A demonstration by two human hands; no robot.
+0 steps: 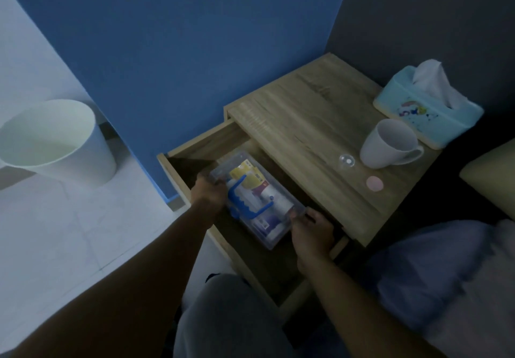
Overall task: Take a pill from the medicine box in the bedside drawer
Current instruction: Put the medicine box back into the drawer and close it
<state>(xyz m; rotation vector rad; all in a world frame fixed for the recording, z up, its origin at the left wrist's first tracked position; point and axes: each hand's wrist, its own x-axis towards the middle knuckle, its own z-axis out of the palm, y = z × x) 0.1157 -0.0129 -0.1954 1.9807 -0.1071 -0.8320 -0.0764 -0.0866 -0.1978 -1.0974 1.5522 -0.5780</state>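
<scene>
Both-handed, left hand (pixel 209 190) and right hand (pixel 311 229) grip medicine box (pixel 257 199) ends — arms outstretched.

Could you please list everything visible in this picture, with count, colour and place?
bin: one, white, on floor at left
nightstand: one, wood, by blue wall
drawer: one, wood, open
medicine box: one, clear with blue handle, in drawer
mug: one, white, on nightstand
tissue box: one, light blue, behind mug
clear dome: one, beside mug
pink disc: one, nightstand front
left hand: grip on box's far end
right hand: grip on box's near end
</scene>
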